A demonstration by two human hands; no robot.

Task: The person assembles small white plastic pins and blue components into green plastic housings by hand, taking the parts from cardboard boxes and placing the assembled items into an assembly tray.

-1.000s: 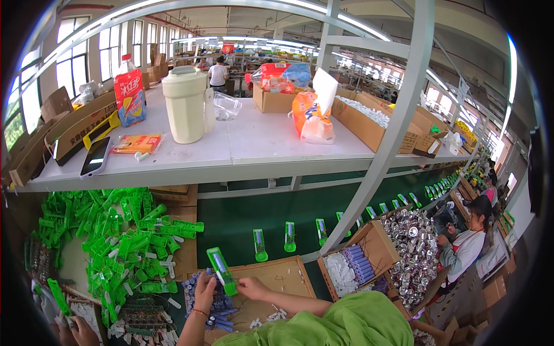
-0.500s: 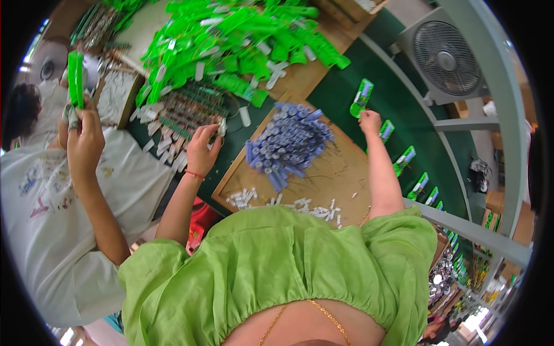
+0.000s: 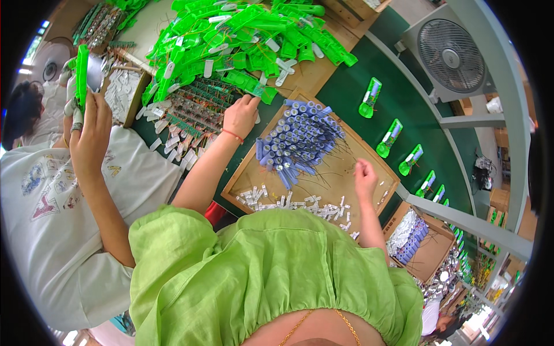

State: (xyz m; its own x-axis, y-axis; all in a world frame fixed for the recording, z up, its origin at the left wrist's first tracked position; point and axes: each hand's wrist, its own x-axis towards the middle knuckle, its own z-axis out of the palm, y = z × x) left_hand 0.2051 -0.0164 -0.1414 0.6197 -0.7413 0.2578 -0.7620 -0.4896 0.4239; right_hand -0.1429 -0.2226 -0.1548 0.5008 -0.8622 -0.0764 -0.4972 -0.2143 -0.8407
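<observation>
Head view: the left hand (image 3: 241,118) is hovering at the top centre of the frame, its fingers bending together at the near edge of a green plastic case (image 3: 249,85); I cannot tell whether they are pinching it. The right hand (image 3: 365,180) is hanging right of centre over a wooden tray (image 3: 340,176), fingers curling inward, and whether anything is sitting between them I cannot tell. Between the hands, blue cylinders (image 3: 300,138) are lying heaped in the tray, with small white pieces (image 3: 311,206) scattering along its lower edge. Circuit boards (image 3: 199,109) are lying left of the left hand, below a large pile of green cases (image 3: 231,34). At upper right, finished-looking green units (image 3: 370,98) are standing in a spaced line, below a fan (image 3: 451,56). At upper left, a co-worker's hand (image 3: 89,130) is holding another green case (image 3: 82,75).
</observation>
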